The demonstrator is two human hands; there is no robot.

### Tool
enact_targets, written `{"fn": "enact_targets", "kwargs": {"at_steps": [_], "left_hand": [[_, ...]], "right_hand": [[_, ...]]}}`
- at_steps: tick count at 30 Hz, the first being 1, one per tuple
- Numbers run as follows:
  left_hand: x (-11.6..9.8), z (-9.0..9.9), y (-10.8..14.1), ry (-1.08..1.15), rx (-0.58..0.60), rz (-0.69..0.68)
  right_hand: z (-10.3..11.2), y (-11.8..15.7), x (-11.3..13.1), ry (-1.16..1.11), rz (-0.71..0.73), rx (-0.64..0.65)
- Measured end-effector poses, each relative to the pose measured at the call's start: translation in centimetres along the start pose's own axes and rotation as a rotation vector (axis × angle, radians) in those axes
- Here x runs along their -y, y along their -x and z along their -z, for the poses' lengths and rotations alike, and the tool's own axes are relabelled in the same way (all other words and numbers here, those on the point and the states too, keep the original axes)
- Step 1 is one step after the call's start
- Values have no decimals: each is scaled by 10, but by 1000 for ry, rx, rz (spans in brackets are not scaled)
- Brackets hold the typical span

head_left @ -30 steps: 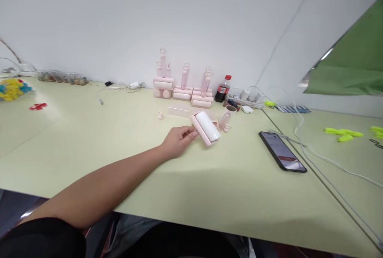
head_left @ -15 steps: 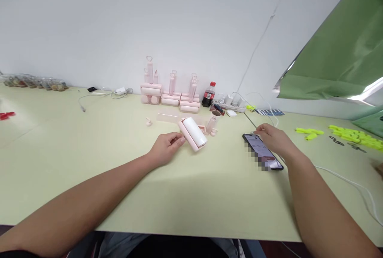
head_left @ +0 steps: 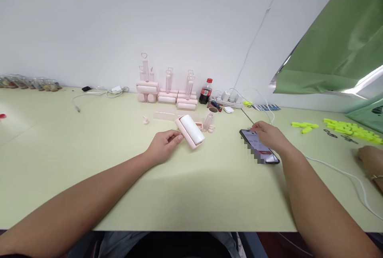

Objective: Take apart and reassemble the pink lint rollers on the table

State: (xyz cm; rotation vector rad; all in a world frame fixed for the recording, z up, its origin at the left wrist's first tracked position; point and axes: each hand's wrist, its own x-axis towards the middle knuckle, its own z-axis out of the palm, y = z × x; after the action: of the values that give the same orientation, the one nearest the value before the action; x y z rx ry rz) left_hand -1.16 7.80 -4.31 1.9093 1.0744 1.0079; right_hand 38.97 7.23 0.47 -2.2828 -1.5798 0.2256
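My left hand is closed on the near-left end of a lint roller head, a pink housing with a white roll in it, tilted just over the table. My right hand has its fingers pressed together at the top edge of a phone with a lit screen. A thin dark rod runs from those fingertips towards the wall; whether they hold it I cannot tell. Behind the roller head are a clear pink tube-like part and a small pink piece.
Several pink lint rollers stand along the wall beside a cola bottle and a power strip. Bright yellow parts lie on the right, near another person's hand. A white cable crosses the table there.
The view has shifted slightly, moving everything a little left and up. Both my hands keep their places. More of the other person's hand shows at the right edge.
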Motion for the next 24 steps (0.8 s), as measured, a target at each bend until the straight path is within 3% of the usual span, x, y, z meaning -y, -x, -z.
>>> {"fn": "enact_targets", "kwargs": {"at_steps": [5, 9, 19, 24], "left_hand": [[-2, 1, -1, -23, -3, 4], [-4, 1, -1, -48, 4, 16], [-5, 2, 0, -56, -1, 17], [-3, 2, 0, -44, 6, 28]], "right_hand": [[10, 8, 2, -124, -87, -227], [13, 9, 1, -190, -179, -288], [14, 5, -11, -146, -202, -162], [18, 11, -5, -112, -222, -89]]}}
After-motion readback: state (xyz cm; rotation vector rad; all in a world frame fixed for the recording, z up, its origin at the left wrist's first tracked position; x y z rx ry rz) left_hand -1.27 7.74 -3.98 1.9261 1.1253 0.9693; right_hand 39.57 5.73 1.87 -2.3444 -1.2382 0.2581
